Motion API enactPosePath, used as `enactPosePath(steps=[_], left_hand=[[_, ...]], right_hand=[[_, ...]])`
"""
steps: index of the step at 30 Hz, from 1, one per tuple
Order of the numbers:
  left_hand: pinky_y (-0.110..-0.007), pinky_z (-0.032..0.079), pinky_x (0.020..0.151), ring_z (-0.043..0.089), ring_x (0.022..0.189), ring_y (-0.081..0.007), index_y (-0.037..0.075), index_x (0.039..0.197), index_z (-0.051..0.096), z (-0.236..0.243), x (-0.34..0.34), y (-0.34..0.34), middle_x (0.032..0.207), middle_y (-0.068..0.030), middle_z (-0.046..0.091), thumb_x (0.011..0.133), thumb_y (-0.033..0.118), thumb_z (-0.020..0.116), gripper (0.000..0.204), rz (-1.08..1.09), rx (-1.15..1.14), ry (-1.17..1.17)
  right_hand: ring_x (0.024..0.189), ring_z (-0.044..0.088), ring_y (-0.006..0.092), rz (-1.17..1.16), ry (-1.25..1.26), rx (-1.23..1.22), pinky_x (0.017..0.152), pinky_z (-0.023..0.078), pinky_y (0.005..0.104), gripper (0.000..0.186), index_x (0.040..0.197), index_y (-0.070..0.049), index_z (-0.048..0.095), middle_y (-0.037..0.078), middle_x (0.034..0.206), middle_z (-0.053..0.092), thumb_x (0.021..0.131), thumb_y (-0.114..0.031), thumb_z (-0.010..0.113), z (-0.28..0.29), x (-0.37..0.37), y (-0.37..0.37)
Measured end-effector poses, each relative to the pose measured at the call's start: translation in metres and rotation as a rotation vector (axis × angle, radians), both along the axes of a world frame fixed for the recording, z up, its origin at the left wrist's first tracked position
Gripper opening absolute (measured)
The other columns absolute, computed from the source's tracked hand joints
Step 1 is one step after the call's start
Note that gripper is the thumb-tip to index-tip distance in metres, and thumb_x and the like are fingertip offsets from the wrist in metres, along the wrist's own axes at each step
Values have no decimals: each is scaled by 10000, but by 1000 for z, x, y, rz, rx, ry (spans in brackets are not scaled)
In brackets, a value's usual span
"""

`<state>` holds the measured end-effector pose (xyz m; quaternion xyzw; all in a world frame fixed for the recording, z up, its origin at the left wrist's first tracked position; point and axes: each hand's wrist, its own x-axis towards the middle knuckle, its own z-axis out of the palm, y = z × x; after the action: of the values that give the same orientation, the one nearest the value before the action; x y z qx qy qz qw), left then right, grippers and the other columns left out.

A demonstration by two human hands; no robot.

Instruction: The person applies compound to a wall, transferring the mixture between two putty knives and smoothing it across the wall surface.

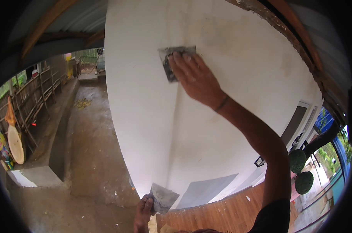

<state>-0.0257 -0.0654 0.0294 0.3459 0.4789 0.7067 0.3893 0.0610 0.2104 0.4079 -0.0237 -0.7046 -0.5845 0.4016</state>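
Observation:
My right hand (191,77) grips a square metal putty scraper (167,72) pressed to the upper middle of the white wall (137,116), its fingers spread over the back of the blade. A faint vertical streak runs down the wall below it. At the lower edge my left hand (144,209) is closed on a second scraper (164,198), whose grey, smeared blade is held up near the wall's lower part.
Left lies a concrete floor (90,147) beside a raised ledge (34,173) with a stick fence (44,93) and an oval board (16,143). Below the wall is a wooden floor (218,213). Right are windows (294,122) and green round objects (304,182); overhead, roof beams (48,19).

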Motion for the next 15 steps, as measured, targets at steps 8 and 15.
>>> enactPosePath(steps=[8,15], left_hand=[[-240,368,502,463,587,-53,51,1055,597,-10,8,-2,715,34,544,1001,342,546,300,50,-144,-30],[-231,350,485,451,559,-55,49,1063,605,-10,20,-1,696,32,542,1006,349,530,314,263,-193,-133]], right_hand=[[1073,569,237,375,22,-410,981,399,379,434,1210,-70,625,87,1225,624,791,38,604,8,37,-34],[933,622,200,672,455,-883,897,496,331,273,1206,23,590,165,1070,660,954,-66,535,146,32,33]])
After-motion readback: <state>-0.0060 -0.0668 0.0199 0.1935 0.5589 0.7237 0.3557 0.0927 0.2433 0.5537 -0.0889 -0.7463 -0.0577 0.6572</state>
